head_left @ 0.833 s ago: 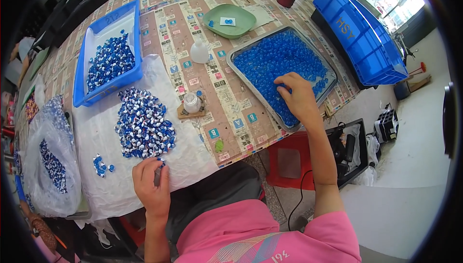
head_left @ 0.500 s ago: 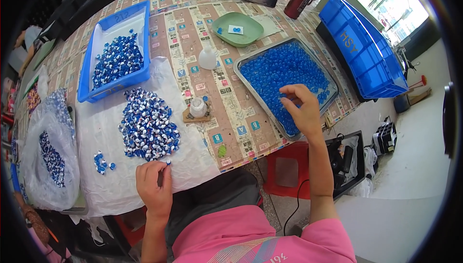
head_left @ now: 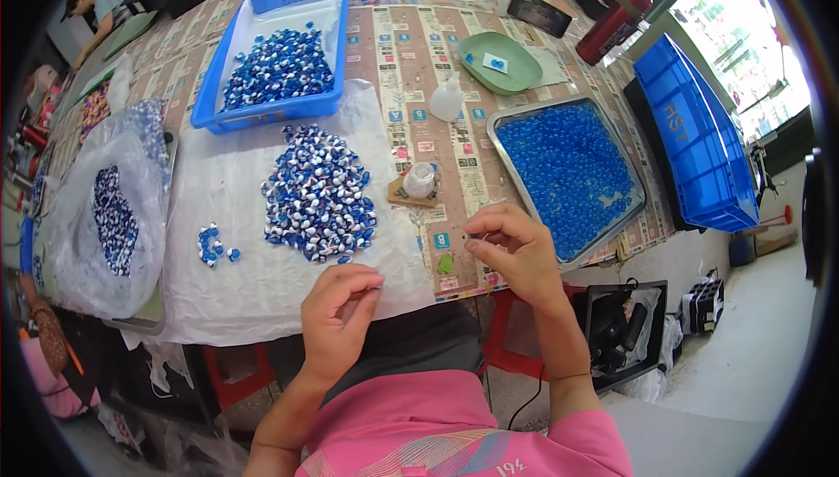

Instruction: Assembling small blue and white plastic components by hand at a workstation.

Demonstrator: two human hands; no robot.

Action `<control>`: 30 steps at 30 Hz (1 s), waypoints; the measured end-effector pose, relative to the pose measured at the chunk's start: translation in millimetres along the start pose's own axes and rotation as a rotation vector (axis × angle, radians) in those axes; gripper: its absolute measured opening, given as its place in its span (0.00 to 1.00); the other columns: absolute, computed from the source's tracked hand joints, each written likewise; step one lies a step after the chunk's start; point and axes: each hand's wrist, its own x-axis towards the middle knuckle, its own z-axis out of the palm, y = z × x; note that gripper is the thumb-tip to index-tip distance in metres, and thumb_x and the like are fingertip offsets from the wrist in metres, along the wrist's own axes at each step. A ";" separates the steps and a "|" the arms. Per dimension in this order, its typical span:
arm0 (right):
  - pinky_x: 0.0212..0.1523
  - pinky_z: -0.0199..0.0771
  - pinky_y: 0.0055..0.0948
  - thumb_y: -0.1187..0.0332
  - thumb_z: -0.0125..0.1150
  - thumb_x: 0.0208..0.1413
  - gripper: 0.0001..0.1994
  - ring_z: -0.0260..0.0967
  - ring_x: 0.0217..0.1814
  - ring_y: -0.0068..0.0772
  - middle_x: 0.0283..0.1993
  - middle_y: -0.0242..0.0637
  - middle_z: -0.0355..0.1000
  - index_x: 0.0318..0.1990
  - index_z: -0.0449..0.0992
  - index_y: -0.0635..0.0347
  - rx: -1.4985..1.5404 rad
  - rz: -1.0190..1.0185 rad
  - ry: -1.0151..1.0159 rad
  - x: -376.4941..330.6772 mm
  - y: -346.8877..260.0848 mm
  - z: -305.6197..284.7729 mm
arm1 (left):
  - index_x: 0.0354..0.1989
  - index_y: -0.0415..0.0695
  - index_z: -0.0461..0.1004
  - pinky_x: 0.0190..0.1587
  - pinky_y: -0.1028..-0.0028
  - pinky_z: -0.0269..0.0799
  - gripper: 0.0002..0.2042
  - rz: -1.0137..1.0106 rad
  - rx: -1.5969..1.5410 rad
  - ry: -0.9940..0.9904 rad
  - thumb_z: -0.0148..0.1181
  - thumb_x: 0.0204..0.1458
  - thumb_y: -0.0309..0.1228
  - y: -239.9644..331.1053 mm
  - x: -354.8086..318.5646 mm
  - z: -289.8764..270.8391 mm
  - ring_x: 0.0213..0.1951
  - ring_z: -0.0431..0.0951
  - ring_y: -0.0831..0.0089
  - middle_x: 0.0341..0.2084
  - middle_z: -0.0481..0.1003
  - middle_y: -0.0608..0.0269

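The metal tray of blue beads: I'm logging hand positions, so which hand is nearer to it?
Right. The right hand hovers at the near left corner of the metal tray, fingers pinched. The left hand is farther left, at the white sheet below the bead pile.

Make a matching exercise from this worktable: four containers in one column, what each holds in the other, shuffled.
Containers:
1. blue plastic tray
2. metal tray
3. green dish
4. clear plastic bag

Contents:
A. plain blue beads
B. a small white card with a blue piece on it
C. blue-and-white beads on white paper
D. a dark heap of blue-and-white beads

Pairs: 1-C, 2-A, 3-B, 4-D
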 end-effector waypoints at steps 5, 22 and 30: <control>0.46 0.72 0.19 0.82 0.64 0.50 0.12 0.71 0.47 0.20 0.47 0.34 0.72 0.44 0.79 0.65 0.016 0.035 -0.085 6.3 -8.1 20.1 | 0.42 0.35 0.76 0.44 0.79 0.70 0.09 -0.013 0.009 0.055 0.59 0.52 0.14 -16.8 11.8 -8.8 0.42 0.74 0.76 0.41 0.73 0.61; 0.43 0.72 0.19 0.82 0.64 0.51 0.10 0.72 0.42 0.20 0.44 0.34 0.73 0.42 0.79 0.66 0.187 0.159 -0.091 11.1 -9.6 46.6 | 0.50 0.36 0.73 0.49 0.73 0.76 0.12 -0.529 -0.832 -0.078 0.58 0.58 0.21 -11.1 9.8 -13.6 0.44 0.79 0.71 0.41 0.77 0.60; 0.46 0.73 0.20 0.84 0.63 0.51 0.09 0.73 0.44 0.21 0.45 0.35 0.74 0.41 0.80 0.67 0.153 0.010 -0.094 18.2 -9.9 50.2 | 0.50 0.39 0.73 0.49 0.74 0.75 0.11 -0.581 -0.988 -0.106 0.56 0.59 0.22 -17.0 12.1 -19.5 0.44 0.79 0.72 0.42 0.77 0.62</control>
